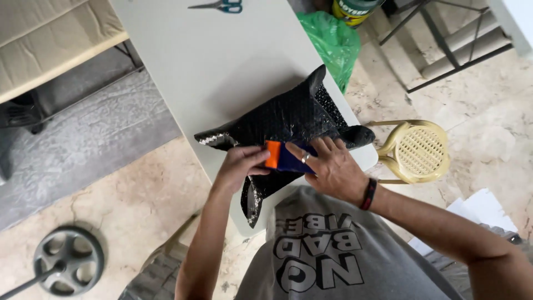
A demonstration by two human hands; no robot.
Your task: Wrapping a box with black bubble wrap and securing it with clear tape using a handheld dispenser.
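scissors (pixel 219 6) cut by top edge, bucket (pixel 355 9) cropped

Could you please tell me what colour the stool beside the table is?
The stool is pale yellow, with a woven cane seat; the head view shows it clearly.

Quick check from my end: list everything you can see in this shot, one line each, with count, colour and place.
table: one, white, centre, running to the top edge
bubble wrap bag: one, black, on the near end of the table
flat pack: one, orange and dark blue, on the bag under both hands
scissors: one pair, blue handles, far end of the table
plastic bag: one, green, floor right of the table
can: one, yellow and green, behind the green bag
stool: one, pale yellow, right of the table
weight plate: one, grey, floor bottom left
wristband: one, black and red, right wrist
left hand: pinching the pack's orange end
right hand: flat on the pack, ring on one finger
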